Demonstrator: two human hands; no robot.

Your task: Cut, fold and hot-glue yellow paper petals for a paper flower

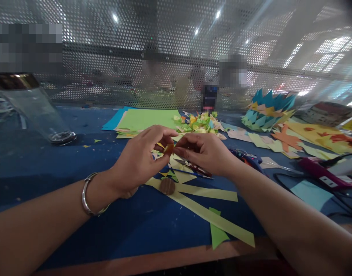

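Observation:
Above the table, my left hand [144,157] pinches a small orange paper piece [169,148] between thumb and fingers. My right hand [206,153] is closed too, its fingertips at the right edge of that same piece. Below the hands lie pale yellow paper strips [210,214], fanned out to the right, with a round brown disc [167,186] on them near their left end. A green paper scrap [219,234] sits partly under the lower strip. Scissors and a blue pen, partly hidden by my right hand, lie among small paper cuttings.
Stacked green paper sheets [153,118] and a heap of paper scraps [200,123] lie behind my hands. At left stands a glass bottle [40,111]; at right are a paper crown [268,111], a purple power strip [325,174] and cables. A perforated metal screen [107,73] closes the back.

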